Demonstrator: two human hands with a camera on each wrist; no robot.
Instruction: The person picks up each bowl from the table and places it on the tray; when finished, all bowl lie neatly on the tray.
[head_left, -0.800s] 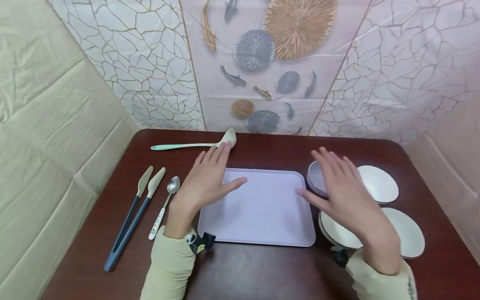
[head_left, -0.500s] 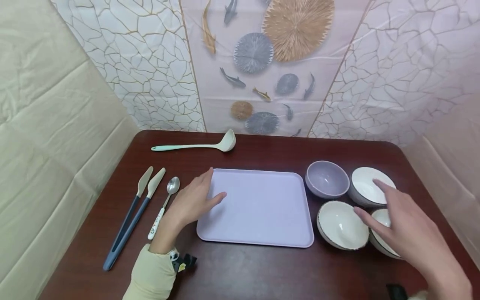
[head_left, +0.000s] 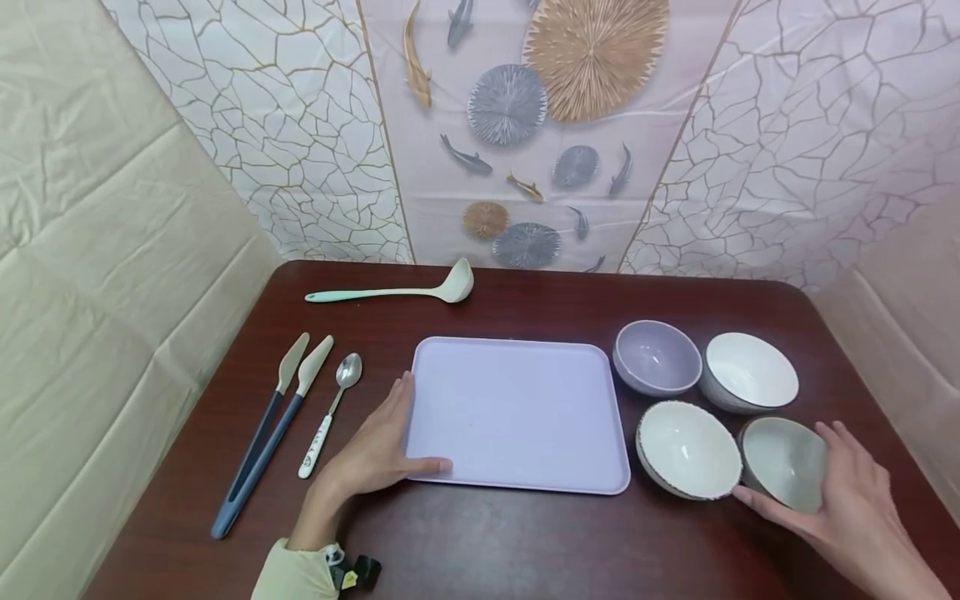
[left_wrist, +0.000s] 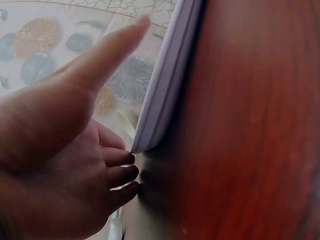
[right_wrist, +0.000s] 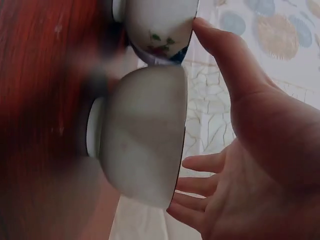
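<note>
Head view: lilac tray (head_left: 517,412) mid table (head_left: 570,542). L hand (head_left: 375,442) at its left side, fingers straight, thumb over near left corner; no grip. R hand (head_left: 855,492) nr right, spread around grey bowl (head_left: 783,462), fingers at its right side, thumb at its near left; not clenched. White bowl (head_left: 688,450) just left of it; purple bowl (head_left: 657,358) & white-lined bowl (head_left: 750,371) farther back. Far, left of ctr: ladle (head_left: 390,292). Left: tongs (head_left: 258,467) & spoon (head_left: 320,442).

L wrist view: fingertips at tray's corner, thumb apart from rim; nothing grasped.

R wrist view: grey bowl upright on table, fingertips by its rim, not clasping it. Thumb tip by white bowl's rim; can't tell if touching.
</note>
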